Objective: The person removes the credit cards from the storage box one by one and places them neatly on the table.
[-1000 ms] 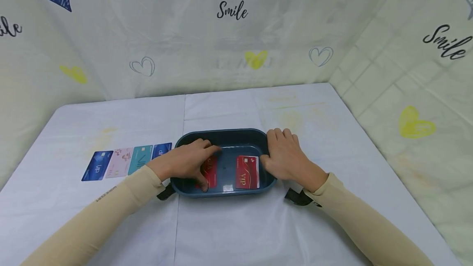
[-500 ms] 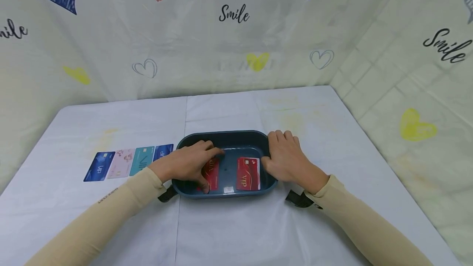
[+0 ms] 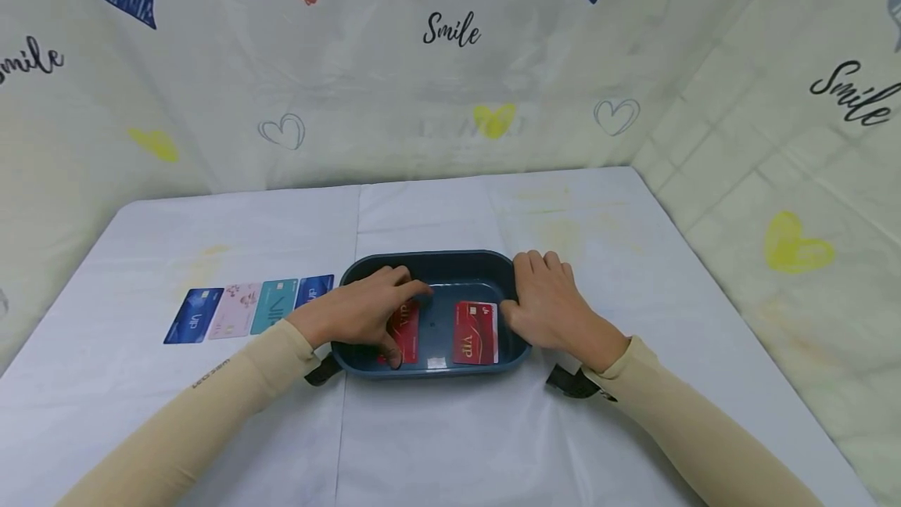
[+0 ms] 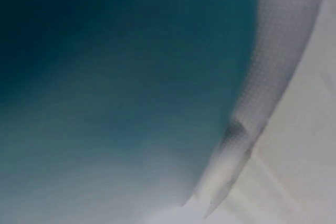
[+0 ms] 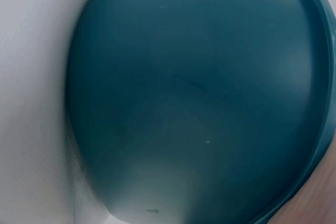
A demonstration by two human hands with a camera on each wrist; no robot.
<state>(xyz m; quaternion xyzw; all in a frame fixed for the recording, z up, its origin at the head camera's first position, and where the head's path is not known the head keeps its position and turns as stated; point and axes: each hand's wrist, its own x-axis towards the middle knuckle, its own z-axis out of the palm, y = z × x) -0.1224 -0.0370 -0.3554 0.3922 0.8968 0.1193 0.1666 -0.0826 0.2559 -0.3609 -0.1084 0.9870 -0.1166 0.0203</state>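
Gripping R end of rounded, glossy dk-blue tray (image 3: 438, 327), mid-counter (image 3: 457, 436), w/ your R hand (image 3: 545, 300); your L hand (image 3: 362, 307), thumb & fingers apart, spans red card (image 3: 408, 335) inside, hold unclear.

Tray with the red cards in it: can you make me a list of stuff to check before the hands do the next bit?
1. Tray sits on the table: ok.
2. Right hand holds the tray's right end: ok.
3. Right red card lies in the tray, uncovered: ok.
4. Left red card fully in sight: not ok, the left hand covers part of it.
5. Left hand has a grip on that card: cannot tell.
6. Teal card outside the tray fully in sight: not ok, the left arm hides a corner.
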